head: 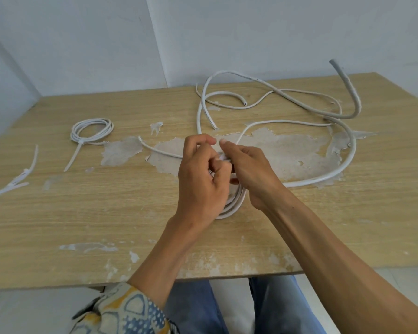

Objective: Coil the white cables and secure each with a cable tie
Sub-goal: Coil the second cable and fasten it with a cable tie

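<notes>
Head view has the left hand (200, 179) and the right hand (250, 169) meeting at the middle of the bench (130, 213), both clamped on a small coil (234, 203) of white cable. On the left hand the fingers curl in tight over the coil's left side, forefinger bent toward the other hand. The right hand grips the opposite side with curled fingers and its thumb tucked beneath. A bit of white shows between the fingertips, too small to tell whether it is tie or cable. The coil is tilted up on edge, its loops running from the hands down toward the person. A free end (155, 150) trails left along the bench, and another strand leaves toward the far right. A tied coil (92, 128) lies flat at far left, its tie tail (71, 160) pointing near-left. Loose cables (275, 92) sprawl at far right, and spare ties (12, 184) lie at the left edge.
</notes>
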